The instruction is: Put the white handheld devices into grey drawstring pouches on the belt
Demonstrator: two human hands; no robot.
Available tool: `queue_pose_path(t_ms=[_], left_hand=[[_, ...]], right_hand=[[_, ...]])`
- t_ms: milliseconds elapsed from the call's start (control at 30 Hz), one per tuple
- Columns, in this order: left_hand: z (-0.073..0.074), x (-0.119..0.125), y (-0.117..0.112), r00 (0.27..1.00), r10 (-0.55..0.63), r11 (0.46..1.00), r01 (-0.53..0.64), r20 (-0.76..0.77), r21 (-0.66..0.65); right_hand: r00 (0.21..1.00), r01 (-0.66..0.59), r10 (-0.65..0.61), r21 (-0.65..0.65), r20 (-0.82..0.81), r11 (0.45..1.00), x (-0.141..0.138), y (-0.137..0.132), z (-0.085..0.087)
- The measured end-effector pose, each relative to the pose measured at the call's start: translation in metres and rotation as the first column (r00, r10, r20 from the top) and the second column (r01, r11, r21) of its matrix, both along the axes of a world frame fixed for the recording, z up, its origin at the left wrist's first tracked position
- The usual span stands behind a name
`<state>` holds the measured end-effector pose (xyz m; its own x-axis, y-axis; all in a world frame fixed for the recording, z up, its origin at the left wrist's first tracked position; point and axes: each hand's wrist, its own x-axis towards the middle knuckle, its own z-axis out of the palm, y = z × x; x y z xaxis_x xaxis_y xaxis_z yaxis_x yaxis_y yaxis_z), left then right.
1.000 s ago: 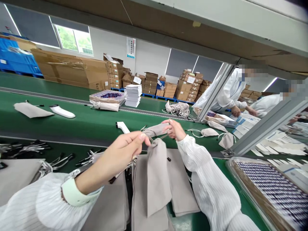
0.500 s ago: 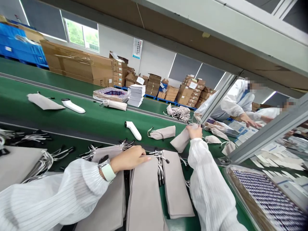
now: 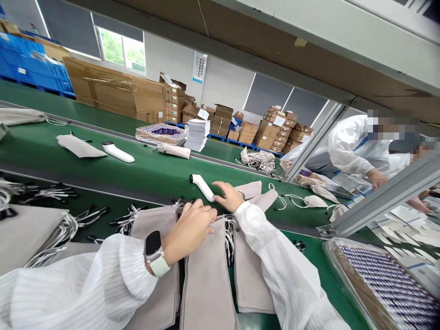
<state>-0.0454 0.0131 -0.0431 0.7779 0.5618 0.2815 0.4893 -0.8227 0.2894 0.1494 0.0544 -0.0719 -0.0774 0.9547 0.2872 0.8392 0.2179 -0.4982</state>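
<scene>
Left hand (image 3: 192, 227) resting on top of the middle pouch stack (image 3: 206, 270), fingers curled together at its drawstring end, seemingly picking up the top pouch; right hand (image 3: 229, 196) out over the belt (image 3: 137, 172), fingers loosely spread and closing on nothing, just beside the white thermometer (image 3: 202, 187), a filled pouch (image 3: 250, 189) right behind. Looks like the fetch step of bagging: pouch half-gathered, thermometer not yet gripped. Next move likely needs a firm grasp on the thermometer body and the pouch mouth pulled open with the left.
</scene>
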Motion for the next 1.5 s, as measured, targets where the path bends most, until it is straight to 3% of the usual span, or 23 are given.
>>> queue_pose_path(t_ms=[67, 133, 300, 400, 467, 533, 600, 667, 733, 833, 1067, 1200, 1300, 1400, 1500], left_hand=[[0.002, -0.001, -0.001, 0.999, -0.022, 1.0, 0.023, -0.028, 0.02], [0.007, -0.004, -0.002, 0.998, -0.028, 1.0, 0.027, -0.061, -0.01], [0.028, -0.013, -0.003, 0.99, -0.129, 0.969, 0.113, -0.057, -0.222], [0.039, -0.016, 0.001, 0.97, -0.243, 0.921, 0.225, -0.017, -0.318], [0.041, -0.015, 0.005, 0.958, -0.285, 0.899, 0.274, 0.019, -0.34], [0.038, -0.012, 0.01, 0.954, -0.291, 0.895, 0.296, 0.067, -0.333], [0.033, -0.009, 0.013, 0.957, -0.271, 0.902, 0.291, 0.107, -0.319], [0.028, -0.007, 0.015, 0.961, -0.233, 0.909, 0.27, 0.15, -0.316], [0.025, -0.006, 0.016, 0.965, -0.168, 0.92, 0.226, 0.2, -0.32], [0.025, -0.007, 0.017, 0.959, -0.083, 0.93, 0.172, 0.269, -0.326], [0.027, -0.006, 0.018, 0.911, -0.102, 0.927, 0.233, 0.401, -0.294], [0.028, -0.007, 0.019, 0.892, -0.088, 0.943, 0.218, 0.443, -0.251], [0.028, -0.008, 0.019, 0.864, -0.031, 0.973, 0.142, 0.503, -0.184], [0.027, -0.01, 0.022, 0.844, 0.036, 0.989, 0.046, 0.535, -0.139], [0.028, -0.011, 0.026, 0.845, 0.086, 0.99, -0.013, 0.528, -0.139]], right_hand=[[0.999, -0.038, 0.037, -0.095, -0.009, 0.995, -0.021, 0.008, -0.01], [0.998, 0.036, -0.044, -0.174, -0.048, 0.984, -0.03, 0.016, -0.018], [0.949, 0.149, -0.196, -0.196, -0.249, 0.969, -0.018, 0.031, -0.026], [0.887, 0.146, -0.224, -0.214, -0.405, 0.966, -0.007, 0.031, -0.017], [0.774, 0.069, -0.155, -0.16, -0.615, 0.985, -0.003, 0.025, -0.001], [0.545, -0.087, 0.007, -0.048, -0.838, 0.995, -0.003, 0.014, 0.02], [0.311, -0.228, 0.139, 0.068, -0.94, 0.971, -0.006, 0.0, 0.043], [0.237, -0.279, 0.19, 0.121, -0.953, 0.953, -0.011, -0.013, 0.063], [0.222, -0.259, 0.209, 0.149, -0.952, 0.954, -0.015, -0.022, 0.075], [0.217, -0.214, 0.232, 0.185, -0.948, 0.959, -0.02, -0.027, 0.082], [0.182, -0.29, 0.195, 0.137, -0.964, 0.947, -0.026, -0.026, 0.078], [0.2, -0.33, 0.147, 0.075, -0.969, 0.941, -0.029, -0.027, 0.077], [0.329, -0.426, 0.064, -0.088, -0.942, 0.901, -0.031, -0.027, 0.073], [0.562, -0.491, 0.037, -0.297, -0.827, 0.819, -0.037, -0.028, 0.067], [0.787, -0.407, 0.058, -0.447, -0.614, 0.797, -0.044, -0.029, 0.063]])
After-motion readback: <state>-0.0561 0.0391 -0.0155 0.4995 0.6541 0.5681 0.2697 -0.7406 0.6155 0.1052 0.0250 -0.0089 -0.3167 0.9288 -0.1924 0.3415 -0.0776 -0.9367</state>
